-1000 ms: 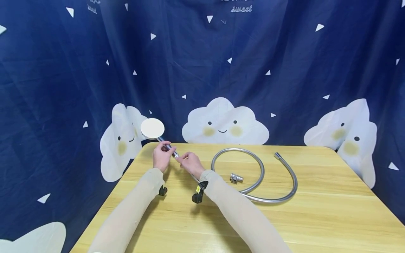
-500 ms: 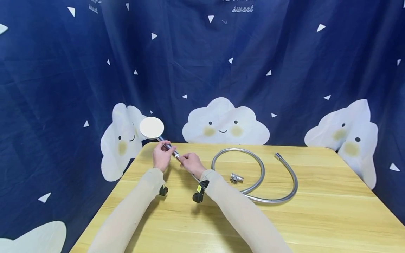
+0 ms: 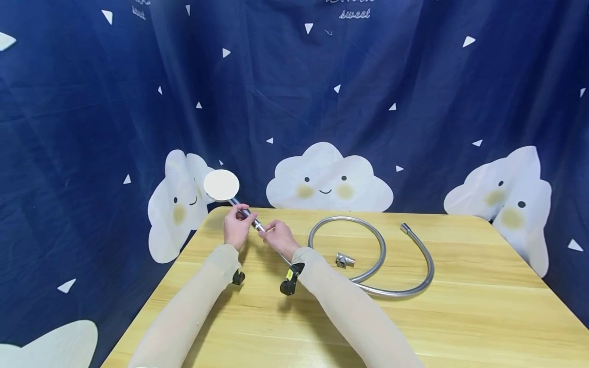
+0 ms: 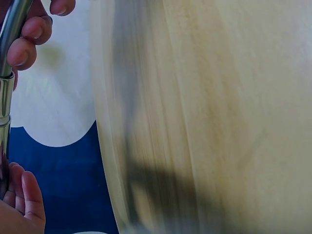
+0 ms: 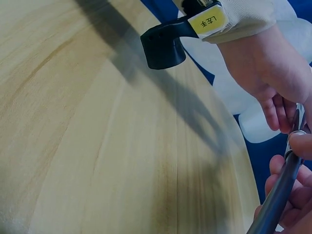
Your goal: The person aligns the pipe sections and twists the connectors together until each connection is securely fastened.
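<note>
A shower head (image 3: pixel 222 185) with a round white face is held up over the table's far left corner, its handle slanting down to the right. My left hand (image 3: pixel 236 227) grips that handle between thumb and fingers. At the handle's lower end, my right hand (image 3: pixel 279 239) pinches the hose's metal connector. The left wrist view shows the bright connector (image 4: pixel 6 97) in line between the hands. In the right wrist view, the grey hose (image 5: pixel 278 197) runs through the right fingers, which hide part of the joint.
The silver hose (image 3: pixel 340 218) loops across the wooden table (image 3: pixel 460 317), its other end (image 3: pixel 404 227) lying at the right. Inside the loop lies a small chrome fitting (image 3: pixel 345 260). A dark blue curtain (image 3: pixel 294 102) with white clouds stands behind the table.
My right fingers have shifted slightly on the connector, and more bright metal now shows above them. The left hand and shower head have stayed nearly still.
</note>
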Action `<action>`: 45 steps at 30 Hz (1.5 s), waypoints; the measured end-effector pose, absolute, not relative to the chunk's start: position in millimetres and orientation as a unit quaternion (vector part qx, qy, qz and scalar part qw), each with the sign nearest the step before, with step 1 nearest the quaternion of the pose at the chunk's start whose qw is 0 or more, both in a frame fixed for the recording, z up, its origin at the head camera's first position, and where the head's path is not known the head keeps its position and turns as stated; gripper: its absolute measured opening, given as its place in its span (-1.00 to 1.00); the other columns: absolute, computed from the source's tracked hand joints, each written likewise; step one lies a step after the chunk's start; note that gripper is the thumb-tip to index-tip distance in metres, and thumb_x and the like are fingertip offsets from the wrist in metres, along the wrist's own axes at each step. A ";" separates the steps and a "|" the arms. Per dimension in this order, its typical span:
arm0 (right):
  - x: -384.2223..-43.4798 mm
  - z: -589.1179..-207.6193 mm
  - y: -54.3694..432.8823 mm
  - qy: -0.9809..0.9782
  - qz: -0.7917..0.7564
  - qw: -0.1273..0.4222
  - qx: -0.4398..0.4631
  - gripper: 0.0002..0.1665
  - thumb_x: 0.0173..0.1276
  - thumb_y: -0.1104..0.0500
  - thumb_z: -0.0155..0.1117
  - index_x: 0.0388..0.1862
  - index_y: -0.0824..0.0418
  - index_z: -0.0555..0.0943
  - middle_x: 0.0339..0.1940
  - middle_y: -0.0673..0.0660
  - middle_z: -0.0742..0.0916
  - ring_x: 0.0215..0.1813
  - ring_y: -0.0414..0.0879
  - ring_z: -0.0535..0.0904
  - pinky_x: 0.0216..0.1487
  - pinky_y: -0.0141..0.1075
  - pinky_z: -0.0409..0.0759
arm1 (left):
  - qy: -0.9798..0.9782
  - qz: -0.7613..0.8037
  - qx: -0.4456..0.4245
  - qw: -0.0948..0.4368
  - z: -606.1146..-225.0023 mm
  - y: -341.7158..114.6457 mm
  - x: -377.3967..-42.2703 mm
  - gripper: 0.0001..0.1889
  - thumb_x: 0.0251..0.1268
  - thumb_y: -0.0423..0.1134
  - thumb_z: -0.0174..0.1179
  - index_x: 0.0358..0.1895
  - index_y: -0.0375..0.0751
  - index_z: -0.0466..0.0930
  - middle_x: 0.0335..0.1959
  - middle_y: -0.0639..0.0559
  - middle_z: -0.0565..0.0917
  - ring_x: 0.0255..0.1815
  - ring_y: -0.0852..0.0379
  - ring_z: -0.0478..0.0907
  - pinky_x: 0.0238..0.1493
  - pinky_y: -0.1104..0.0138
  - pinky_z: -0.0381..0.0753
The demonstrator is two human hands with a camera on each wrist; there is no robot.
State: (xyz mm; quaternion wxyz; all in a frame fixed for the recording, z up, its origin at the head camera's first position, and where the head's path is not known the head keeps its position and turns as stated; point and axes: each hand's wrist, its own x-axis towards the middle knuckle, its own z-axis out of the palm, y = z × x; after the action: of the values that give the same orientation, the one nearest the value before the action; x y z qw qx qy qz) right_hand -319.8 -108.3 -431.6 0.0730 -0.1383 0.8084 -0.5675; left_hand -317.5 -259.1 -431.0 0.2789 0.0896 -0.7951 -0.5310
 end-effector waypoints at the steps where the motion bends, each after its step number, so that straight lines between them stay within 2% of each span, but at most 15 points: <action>1: -319.8 -431.5 -108.3 0.810 -0.565 0.073 -0.139 -0.77 0.33 0.16 0.39 -0.16 0.27 0.60 -0.46 0.12 0.75 -0.51 -0.16 0.54 -0.55 -0.42 0.37 | -0.795 -0.530 0.089 0.280 -431.3 -259.4 -317.6 -0.67 0.24 -0.12 0.43 0.00 -0.11 0.60 -0.22 -0.13 0.68 -0.27 0.07 0.55 -0.15 0.28 0.46; 8: -320.1 -430.7 -106.8 0.810 -0.561 0.074 -0.156 -0.75 0.47 0.13 0.24 -0.15 0.30 0.73 -0.28 0.35 0.78 -0.57 -0.21 0.38 -0.57 -0.41 0.27 | -0.798 -0.525 0.086 0.282 -430.8 -259.5 -316.0 -0.67 0.23 -0.10 0.43 0.00 -0.10 0.62 -0.25 -0.10 0.67 -0.29 0.08 0.55 -0.19 0.29 0.49; 18: -318.1 -429.2 -105.4 0.815 -0.553 0.084 -0.155 -0.64 0.52 0.06 0.15 -0.04 0.30 0.74 -0.27 0.32 0.78 -0.55 -0.20 0.39 -0.55 -0.42 0.26 | -0.823 -0.498 0.077 0.263 -429.3 -261.3 -316.5 -0.61 0.26 -0.08 0.40 0.11 -0.12 0.69 -0.22 -0.13 0.72 -0.19 0.00 0.62 -0.08 0.25 0.50; 22: -317.2 -430.1 -105.5 0.809 -0.563 0.085 -0.144 -0.60 0.44 0.03 0.27 0.04 0.31 0.68 -0.25 0.30 0.79 -0.42 -0.08 0.58 -0.50 -0.41 0.30 | -0.825 -0.496 0.078 0.260 -430.2 -261.6 -317.2 -0.62 0.27 -0.07 0.39 0.11 -0.10 0.69 -0.21 -0.14 0.72 -0.16 -0.03 0.64 -0.06 0.23 0.51; 26: -317.4 -431.8 -105.9 0.804 -0.574 0.080 -0.134 -0.58 0.31 0.11 0.42 0.04 0.31 0.57 -0.31 0.26 0.80 -0.27 0.06 0.70 -0.47 -0.41 0.38 | -0.824 -0.497 0.079 0.260 -432.1 -261.2 -318.8 -0.64 0.27 -0.07 0.39 0.09 -0.07 0.70 -0.20 -0.13 0.72 -0.14 -0.03 0.65 -0.02 0.22 0.49; 32: -318.7 -432.0 -104.8 0.809 -0.567 0.077 -0.134 -0.72 0.31 0.16 0.41 -0.12 0.27 0.56 -0.47 0.09 0.75 -0.47 -0.12 0.58 -0.52 -0.42 0.38 | -0.821 -0.502 0.078 0.261 -433.7 -260.1 -320.7 -0.66 0.26 -0.07 0.39 0.08 -0.03 0.70 -0.21 -0.11 0.71 -0.15 -0.02 0.65 -0.02 0.21 0.51; 34: -319.1 -431.8 -103.6 0.809 -0.566 0.076 -0.141 -0.76 0.34 0.15 0.38 -0.14 0.27 0.58 -0.45 0.11 0.75 -0.51 -0.18 0.50 -0.53 -0.41 0.37 | -0.821 -0.502 0.079 0.261 -434.1 -260.4 -321.4 -0.66 0.26 -0.07 0.39 0.08 -0.02 0.70 -0.21 -0.10 0.70 -0.16 0.00 0.64 -0.04 0.22 0.51; 37: -320.3 -432.6 -102.3 0.808 -0.563 0.071 -0.159 -0.79 0.41 0.13 0.30 -0.18 0.28 0.65 -0.38 0.25 0.77 -0.51 -0.20 0.45 -0.51 -0.41 0.33 | -0.819 -0.502 0.077 0.266 -434.5 -261.1 -322.6 -0.66 0.26 -0.07 0.40 0.07 -0.03 0.70 -0.23 -0.09 0.69 -0.18 0.01 0.63 -0.07 0.24 0.52; 41: -321.8 -433.9 -101.9 0.810 -0.556 0.069 -0.172 -0.68 0.50 0.08 0.19 -0.19 0.31 0.74 -0.28 0.35 0.78 -0.51 -0.20 0.40 -0.48 -0.39 0.29 | -0.818 -0.502 0.073 0.271 -434.1 -261.2 -322.0 -0.67 0.26 -0.08 0.39 0.06 -0.05 0.70 -0.24 -0.11 0.69 -0.21 0.01 0.61 -0.11 0.24 0.52; 43: -322.0 -434.3 -102.2 0.812 -0.554 0.073 -0.170 -0.65 0.50 0.05 0.19 -0.13 0.31 0.74 -0.27 0.34 0.79 -0.49 -0.18 0.43 -0.47 -0.40 0.29 | -0.816 -0.506 0.072 0.271 -433.8 -261.3 -320.7 -0.67 0.26 -0.08 0.39 0.06 -0.06 0.70 -0.24 -0.13 0.69 -0.22 0.02 0.59 -0.12 0.24 0.51; 45: -321.7 -434.6 -102.7 0.809 -0.559 0.080 -0.165 -0.59 0.46 0.03 0.24 0.02 0.35 0.70 -0.26 0.32 0.80 -0.43 -0.08 0.57 -0.46 -0.40 0.32 | -0.814 -0.508 0.075 0.271 -433.7 -261.6 -319.8 -0.67 0.26 -0.08 0.40 0.06 -0.07 0.71 -0.23 -0.13 0.69 -0.22 0.02 0.57 -0.12 0.24 0.49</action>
State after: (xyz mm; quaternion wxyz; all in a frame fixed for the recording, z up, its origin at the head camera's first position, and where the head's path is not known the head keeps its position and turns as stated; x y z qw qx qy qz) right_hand -321.7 -102.7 -434.6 0.0795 -0.1650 0.8090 -0.5585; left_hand -319.8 -261.6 -433.7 0.2706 0.0747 -0.8141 -0.5085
